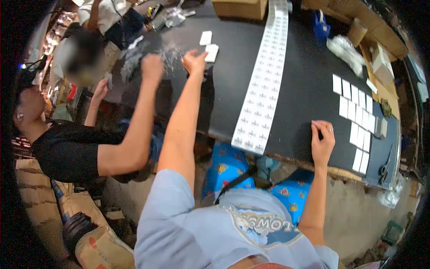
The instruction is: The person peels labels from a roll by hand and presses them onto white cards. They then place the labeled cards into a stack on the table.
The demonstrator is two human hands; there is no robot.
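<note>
Our T-shirt (192, 228) lay nearest. At eleven o'clock, our left hand (194, 62) spread loosely beside white cards (212, 54); at two, our right hand (323, 140) pressed fingertips together, right of the label strip (264, 85).

- I take this for a small workshop for hand packing or labelling, judging by what I see through the head camera.
- I see a long dark worktop (300, 94) bearing a printed strip (264, 71), rows of white cards (355, 110) and scissors (384, 170).
- A cardboard box (239, 9) and clear plastic wrapping (347, 54) share that surface.
- Flattened brown cardboard (38, 193) lies beside it, over a bare, grey-brown floor (347, 208).
- I also make out a co-worker in a black top (67, 150) seated along the same worktop.
</note>
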